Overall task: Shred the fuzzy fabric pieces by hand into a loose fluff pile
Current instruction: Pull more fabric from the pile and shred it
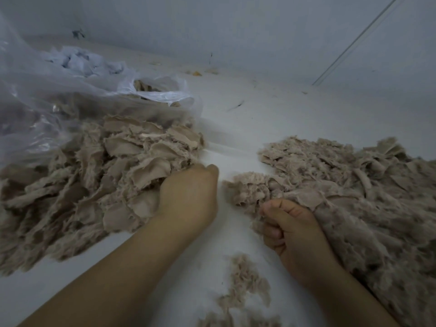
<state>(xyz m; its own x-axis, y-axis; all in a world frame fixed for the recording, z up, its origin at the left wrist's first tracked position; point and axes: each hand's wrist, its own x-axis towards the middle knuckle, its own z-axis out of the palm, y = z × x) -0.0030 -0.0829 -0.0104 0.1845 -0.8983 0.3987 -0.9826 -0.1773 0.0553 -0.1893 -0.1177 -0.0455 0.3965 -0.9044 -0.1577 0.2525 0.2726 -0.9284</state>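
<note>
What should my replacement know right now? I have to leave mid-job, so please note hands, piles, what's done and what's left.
Left hand: reaching into the left pile of fabric pieces; its fingers are hidden in the pile, so its grip cannot be told.
Right hand: fingers curled on fluff at the near edge of the right pile.
A clear bag lies behind the left pile, with more pieces inside.
Small scraps lie on the white surface between the arms.
Done: the right pile looks shredded and loose.
Left: the left pile, and apparently the bag's contents.
</note>
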